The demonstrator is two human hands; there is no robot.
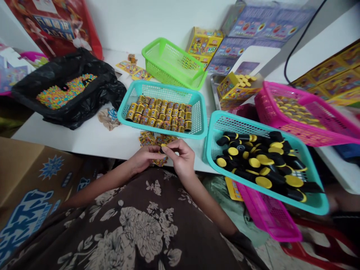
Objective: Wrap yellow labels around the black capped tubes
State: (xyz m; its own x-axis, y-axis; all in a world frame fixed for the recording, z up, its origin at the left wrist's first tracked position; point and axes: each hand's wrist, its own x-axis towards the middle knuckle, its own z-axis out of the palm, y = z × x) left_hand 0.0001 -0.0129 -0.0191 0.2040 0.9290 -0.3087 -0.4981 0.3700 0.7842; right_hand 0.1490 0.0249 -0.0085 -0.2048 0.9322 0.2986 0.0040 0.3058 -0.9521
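Close to my body, at the table's front edge, my left hand (144,157) and my right hand (181,155) meet around a small black container with a yellow cap (163,146). Fingers of both hands are closed on it, and they hide most of its body. Under and behind the hands lie printed labels (146,138) in a loose pile. Just beyond, a teal basket (162,87) holds rows of small containers wrapped in printed labels (153,112). To the right, another teal basket (209,146) is heaped with black containers with yellow caps (254,162).
A black plastic bag (109,80) of colourful pellets (64,92) stands at the left. A green basket (152,69) sits behind. Pink baskets (323,137) and stacked boxes (230,52) crowd the right. An open cardboard box (33,180) is at lower left.
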